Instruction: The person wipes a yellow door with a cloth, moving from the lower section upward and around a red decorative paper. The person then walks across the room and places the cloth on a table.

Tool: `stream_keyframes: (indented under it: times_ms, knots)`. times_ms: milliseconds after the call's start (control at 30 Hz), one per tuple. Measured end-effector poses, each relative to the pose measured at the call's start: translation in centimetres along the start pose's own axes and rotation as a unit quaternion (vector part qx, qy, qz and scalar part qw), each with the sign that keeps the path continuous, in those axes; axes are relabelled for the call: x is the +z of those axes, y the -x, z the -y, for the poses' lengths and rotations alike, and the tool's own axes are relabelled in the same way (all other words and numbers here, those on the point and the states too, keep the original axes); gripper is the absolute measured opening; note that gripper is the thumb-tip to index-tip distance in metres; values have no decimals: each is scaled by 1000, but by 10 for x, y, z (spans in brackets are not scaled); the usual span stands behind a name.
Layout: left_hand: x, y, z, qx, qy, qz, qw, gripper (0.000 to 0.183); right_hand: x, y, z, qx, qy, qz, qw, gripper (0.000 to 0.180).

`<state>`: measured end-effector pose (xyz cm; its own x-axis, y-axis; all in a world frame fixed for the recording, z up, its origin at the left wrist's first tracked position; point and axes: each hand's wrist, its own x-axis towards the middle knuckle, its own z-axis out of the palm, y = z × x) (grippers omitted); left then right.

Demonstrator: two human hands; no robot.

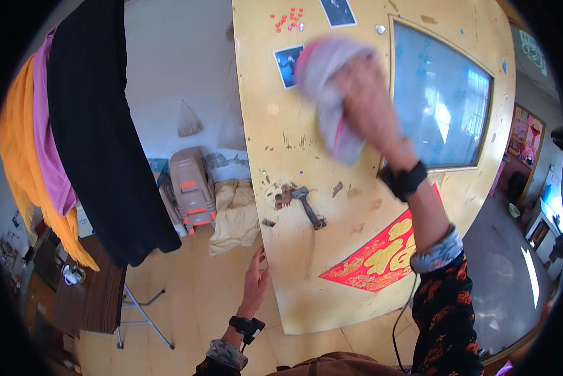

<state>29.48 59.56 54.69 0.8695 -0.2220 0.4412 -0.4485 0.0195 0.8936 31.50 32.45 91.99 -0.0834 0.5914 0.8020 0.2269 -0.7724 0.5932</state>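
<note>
My right hand (366, 94) is pressed on a pink and white cloth (342, 136) against the upper part of a yellow wooden door (291, 249), left of its glass pane (441, 98). Hand and cloth are blurred. The cloth lies beside a small blue picture (287, 66) stuck to the door and covers part of its edge. My left hand (255, 282) holds nothing; its fingers are at the door's left edge, and whether they touch it I cannot tell. A metal door handle (309, 209) and a red and gold paper decoration (380, 256) are lower on the door.
Black, purple and orange cloths (103, 131) hang at the left. Below them stands a dark folding table (88, 291) with a white cup (73, 275). Stacked plastic stools (192, 188) and a cream cloth (234, 214) are by the wall. Another room's dark floor (493, 268) shows at the right.
</note>
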Motion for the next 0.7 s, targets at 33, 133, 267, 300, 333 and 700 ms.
stream_keyframes:
  times_ms: [33,133,267,300,333,700]
  knots:
    - [1,10,4,-19,-2,-19,1000,55,3,-13,-14,88,38,-38,995,43]
    - [8,44,23,-92,4,-35,995,53,21,-17,-2,65,-20,-94,993,37]
    - [21,89,56,-136,6,-1,991,46,45,38,113,-58,-162,69,983,27]
    - [22,105,60,-162,16,12,987,45,45,50,138,-89,-200,95,971,26]
    - [21,119,64,-185,24,29,982,44,43,61,153,-94,-203,109,969,26]
    - [-47,300,74,-414,-5,-159,896,36,6,170,77,244,-115,51,962,28]
